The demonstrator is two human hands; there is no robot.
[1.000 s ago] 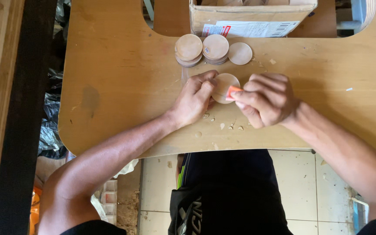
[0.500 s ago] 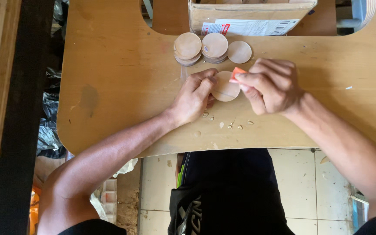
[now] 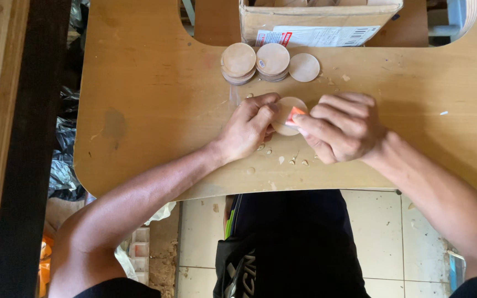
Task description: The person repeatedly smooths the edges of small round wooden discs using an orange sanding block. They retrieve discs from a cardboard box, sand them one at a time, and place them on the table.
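Pale plywood bench [image 3: 139, 83]; the hands meet at its centre. Left hand [image 3: 248, 129] pins the thin round wooden disc [image 3: 286, 110] flat; right hand [image 3: 342, 131], at 3 o'clock, pinches a small orange tool [image 3: 295, 116]. Disc: probably light, stiff (grip by its rim).

12 o'clock: we see disc stacks [image 3: 260, 62] and cardboard box [image 3: 316, 22] blocking | 3 and 9 o'clock: bare desk [image 3: 150, 110], free passage | 6 o'clock: wood chips [image 3: 282, 160] only

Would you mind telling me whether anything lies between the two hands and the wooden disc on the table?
Nothing visible does: the left hand already pins the wooden disc and the right hand presses a small orange tool to it.
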